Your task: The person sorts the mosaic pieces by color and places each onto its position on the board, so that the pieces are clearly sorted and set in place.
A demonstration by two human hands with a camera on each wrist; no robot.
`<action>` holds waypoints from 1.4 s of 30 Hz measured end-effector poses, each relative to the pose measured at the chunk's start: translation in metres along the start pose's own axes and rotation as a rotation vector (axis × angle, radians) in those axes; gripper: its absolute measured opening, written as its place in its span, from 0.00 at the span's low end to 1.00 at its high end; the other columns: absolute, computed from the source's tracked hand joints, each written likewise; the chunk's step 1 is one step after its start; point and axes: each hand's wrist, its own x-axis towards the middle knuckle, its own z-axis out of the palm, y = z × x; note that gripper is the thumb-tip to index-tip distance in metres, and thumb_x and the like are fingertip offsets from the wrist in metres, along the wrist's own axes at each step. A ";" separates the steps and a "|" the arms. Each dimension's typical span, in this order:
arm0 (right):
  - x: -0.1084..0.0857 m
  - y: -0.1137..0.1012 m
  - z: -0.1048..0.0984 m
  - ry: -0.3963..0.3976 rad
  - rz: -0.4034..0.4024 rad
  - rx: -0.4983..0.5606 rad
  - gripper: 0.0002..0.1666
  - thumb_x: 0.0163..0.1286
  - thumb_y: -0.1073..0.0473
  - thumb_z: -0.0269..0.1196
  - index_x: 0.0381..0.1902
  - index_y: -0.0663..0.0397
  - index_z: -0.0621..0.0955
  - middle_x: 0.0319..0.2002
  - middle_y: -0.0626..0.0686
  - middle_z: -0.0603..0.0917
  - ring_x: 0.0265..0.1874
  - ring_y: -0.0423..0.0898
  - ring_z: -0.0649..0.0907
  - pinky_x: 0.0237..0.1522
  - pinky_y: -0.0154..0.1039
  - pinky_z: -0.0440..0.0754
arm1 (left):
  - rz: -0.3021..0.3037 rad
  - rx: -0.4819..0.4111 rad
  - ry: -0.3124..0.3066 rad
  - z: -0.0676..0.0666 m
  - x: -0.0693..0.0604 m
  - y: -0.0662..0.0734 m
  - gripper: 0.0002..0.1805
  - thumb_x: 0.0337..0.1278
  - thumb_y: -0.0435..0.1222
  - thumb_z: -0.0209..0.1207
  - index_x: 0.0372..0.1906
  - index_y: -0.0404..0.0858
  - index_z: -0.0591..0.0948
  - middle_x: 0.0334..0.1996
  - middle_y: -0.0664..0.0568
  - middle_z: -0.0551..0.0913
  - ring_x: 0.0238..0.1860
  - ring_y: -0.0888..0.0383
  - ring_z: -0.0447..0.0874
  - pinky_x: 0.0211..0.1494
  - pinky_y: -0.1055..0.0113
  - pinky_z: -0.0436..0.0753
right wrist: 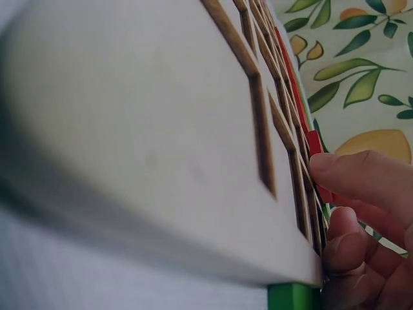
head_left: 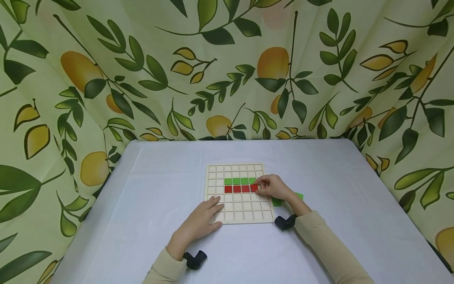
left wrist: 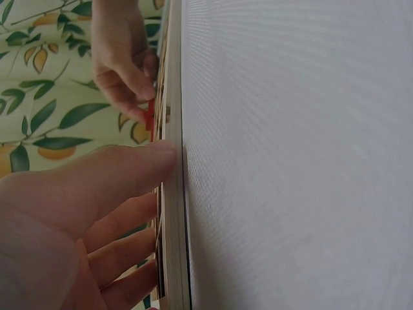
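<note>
A pale wooden grid board lies flat on the table. Across its middle run a row of several green tiles and, just below, a row of several red tiles. At the right end of the red row, my right hand pinches a red tile between thumb and fingers; the tile stands tilted at the board's surface in the right wrist view. My left hand rests on the board's lower left corner, fingers spread over the grid and thumb against the near edge.
Green pieces lie beside the board's right edge, partly hidden under the right forearm. A white cloth covers the table. A leaf-and-fruit patterned curtain hangs behind and at both sides. Black devices sit at both wrists.
</note>
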 end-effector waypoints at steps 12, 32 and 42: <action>0.000 -0.002 -0.001 -0.003 0.009 0.010 0.15 0.55 0.64 0.71 0.40 0.64 0.84 0.21 0.48 0.75 0.21 0.39 0.70 0.23 0.27 0.67 | -0.016 -0.003 -0.004 0.001 0.001 -0.001 0.30 0.56 0.42 0.63 0.63 0.36 0.75 0.70 0.43 0.69 0.73 0.42 0.63 0.74 0.46 0.66; -0.001 0.000 -0.001 -0.002 0.016 0.044 0.15 0.55 0.63 0.71 0.40 0.63 0.84 0.22 0.47 0.74 0.21 0.37 0.70 0.23 0.26 0.67 | -0.021 -0.010 -0.009 0.000 0.001 -0.001 0.30 0.56 0.42 0.63 0.63 0.37 0.74 0.71 0.43 0.68 0.73 0.42 0.63 0.74 0.46 0.66; -0.009 0.001 -0.009 0.008 0.011 0.077 0.14 0.56 0.64 0.70 0.41 0.65 0.84 0.23 0.48 0.75 0.21 0.37 0.70 0.22 0.26 0.68 | -0.010 -0.001 -0.003 -0.001 0.001 0.001 0.30 0.55 0.42 0.64 0.63 0.36 0.75 0.70 0.42 0.69 0.73 0.42 0.64 0.74 0.46 0.67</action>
